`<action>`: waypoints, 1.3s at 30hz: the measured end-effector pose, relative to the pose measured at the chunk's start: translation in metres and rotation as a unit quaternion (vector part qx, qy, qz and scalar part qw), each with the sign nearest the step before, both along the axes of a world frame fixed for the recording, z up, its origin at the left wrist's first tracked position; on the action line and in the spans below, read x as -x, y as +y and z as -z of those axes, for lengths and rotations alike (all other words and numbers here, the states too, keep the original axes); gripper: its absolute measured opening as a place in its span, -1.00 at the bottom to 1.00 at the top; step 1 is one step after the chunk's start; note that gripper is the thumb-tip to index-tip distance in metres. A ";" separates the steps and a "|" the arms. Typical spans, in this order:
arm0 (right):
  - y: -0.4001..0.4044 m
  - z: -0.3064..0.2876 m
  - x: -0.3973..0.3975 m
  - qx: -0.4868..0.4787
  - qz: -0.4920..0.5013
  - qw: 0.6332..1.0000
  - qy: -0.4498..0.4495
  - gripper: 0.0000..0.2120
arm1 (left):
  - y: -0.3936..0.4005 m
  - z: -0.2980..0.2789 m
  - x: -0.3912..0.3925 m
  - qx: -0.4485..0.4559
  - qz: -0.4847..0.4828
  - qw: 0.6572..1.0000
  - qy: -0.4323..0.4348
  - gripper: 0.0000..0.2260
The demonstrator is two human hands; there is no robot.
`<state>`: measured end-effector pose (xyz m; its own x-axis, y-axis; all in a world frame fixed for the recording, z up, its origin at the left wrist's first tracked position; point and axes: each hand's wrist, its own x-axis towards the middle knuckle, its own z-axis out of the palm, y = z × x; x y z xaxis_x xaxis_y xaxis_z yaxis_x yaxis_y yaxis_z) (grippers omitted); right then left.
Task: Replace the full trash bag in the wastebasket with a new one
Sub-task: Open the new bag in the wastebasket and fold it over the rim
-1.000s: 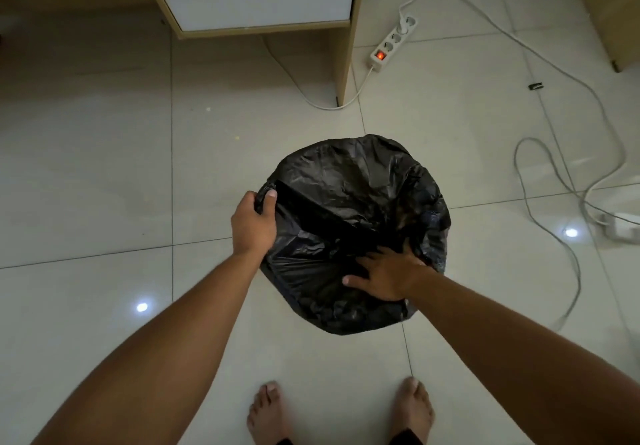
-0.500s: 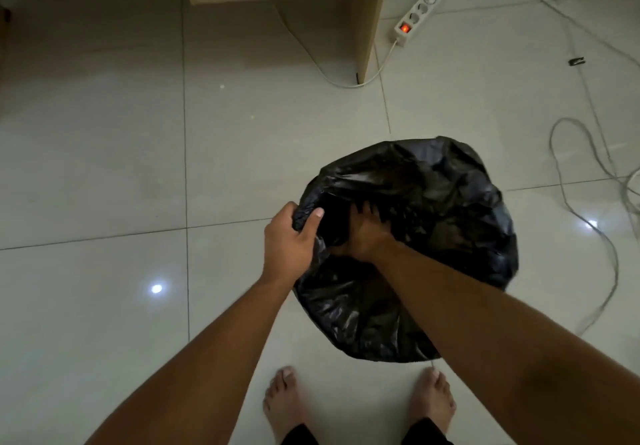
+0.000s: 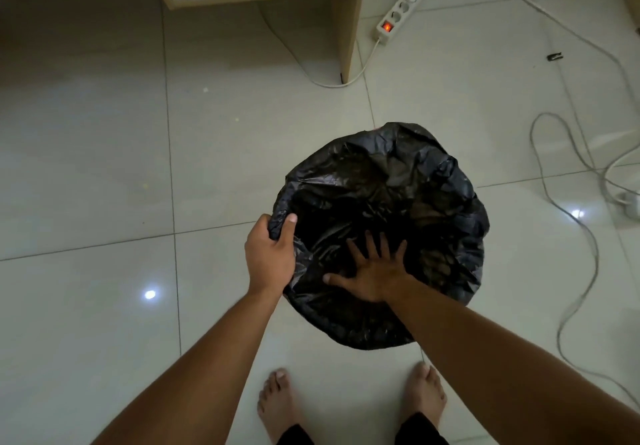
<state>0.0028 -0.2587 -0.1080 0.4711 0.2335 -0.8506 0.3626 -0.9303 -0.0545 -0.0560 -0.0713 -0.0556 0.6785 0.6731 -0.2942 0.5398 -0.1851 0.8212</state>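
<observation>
My left hand [image 3: 270, 257] pinches the rim of the crinkled black plastic trash bag [image 3: 381, 202] draped over the wastebasket on the floor, while my right hand [image 3: 372, 273], fingers [image 3: 370, 241] spread wide, presses the film lying just beyond them, down into the opening.

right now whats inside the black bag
Only dark crumpled plastic shows inside the black bag. The right hand presses flat into it while the left hand grips its edge. The bottom is too dark to see, and the bag hides the wastebasket underneath.
</observation>
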 end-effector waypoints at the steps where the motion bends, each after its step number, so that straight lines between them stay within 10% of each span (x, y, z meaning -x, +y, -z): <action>1: -0.005 0.006 -0.001 0.011 0.008 0.999 0.031 0.20 | -0.002 0.002 0.002 0.004 -0.006 1.000 -0.004 -0.70; 7: -0.022 0.015 0.023 0.035 0.001 0.989 0.145 0.15 | -0.019 0.010 0.023 0.011 -0.016 0.999 -0.030 -0.75; 13: -0.011 0.003 0.034 -0.025 0.020 0.998 0.061 0.23 | -0.039 0.006 0.032 0.016 -0.063 0.997 -0.031 -0.76; 19: -0.009 -0.011 0.022 0.002 -0.005 0.989 0.146 -0.02 | -0.051 0.011 0.035 0.019 -0.094 0.995 -0.016 -0.76; 24: -0.004 -0.066 0.002 -0.180 0.021 0.977 0.114 -0.34 | -0.058 0.008 0.019 0.040 -0.185 0.982 0.003 -0.77; 28: -0.025 -0.094 0.004 -0.092 -0.181 0.975 0.089 -0.03 | -0.064 0.003 0.002 0.092 -0.232 0.967 0.045 -0.75; 30: -0.029 -0.094 0.007 -0.082 -0.233 0.969 0.013 -0.28 | -0.062 0.000 0.002 0.108 -0.214 0.967 0.090 -0.69; 39: -0.060 -0.086 0.009 -0.091 -0.329 0.939 -0.043 -0.38 | 0.016 -0.038 -0.021 -0.208 0.020 0.977 0.035 -0.43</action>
<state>-0.0058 -0.3186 -0.0216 0.2392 0.6350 -0.7345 0.8657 -0.4821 -0.1349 -0.0348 -0.0553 -0.0177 0.6944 0.7181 -0.0463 0.5770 -0.5172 0.6321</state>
